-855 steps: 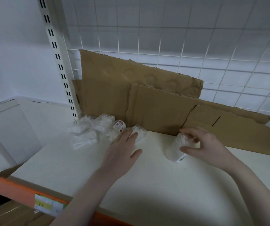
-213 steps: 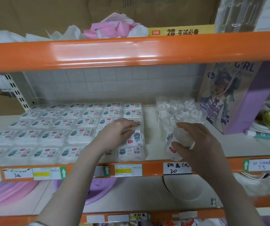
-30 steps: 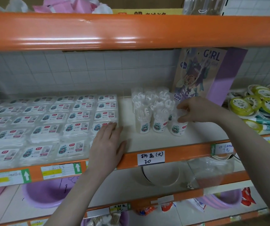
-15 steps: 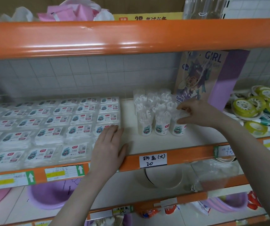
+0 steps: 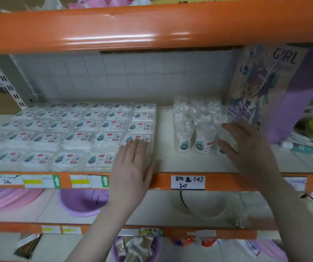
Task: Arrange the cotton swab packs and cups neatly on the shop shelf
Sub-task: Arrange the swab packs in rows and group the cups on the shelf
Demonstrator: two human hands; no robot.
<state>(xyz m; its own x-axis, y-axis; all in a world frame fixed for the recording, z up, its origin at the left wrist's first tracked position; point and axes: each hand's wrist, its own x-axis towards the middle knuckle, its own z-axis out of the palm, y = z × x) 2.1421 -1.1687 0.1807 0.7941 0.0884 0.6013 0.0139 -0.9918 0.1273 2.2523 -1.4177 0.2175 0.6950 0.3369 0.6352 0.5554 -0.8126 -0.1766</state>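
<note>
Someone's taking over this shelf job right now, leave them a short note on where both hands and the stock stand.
Left hand: flat, fingers straight, resting on the front right swab packs at the shelf edge.
Right hand: fingers curled round the front right cup of the cup cluster.
Done: packs lie in tidy rows on the left; cups stand upright beside the purple box.
Left: settle that last cup in line, then let go.
</note>
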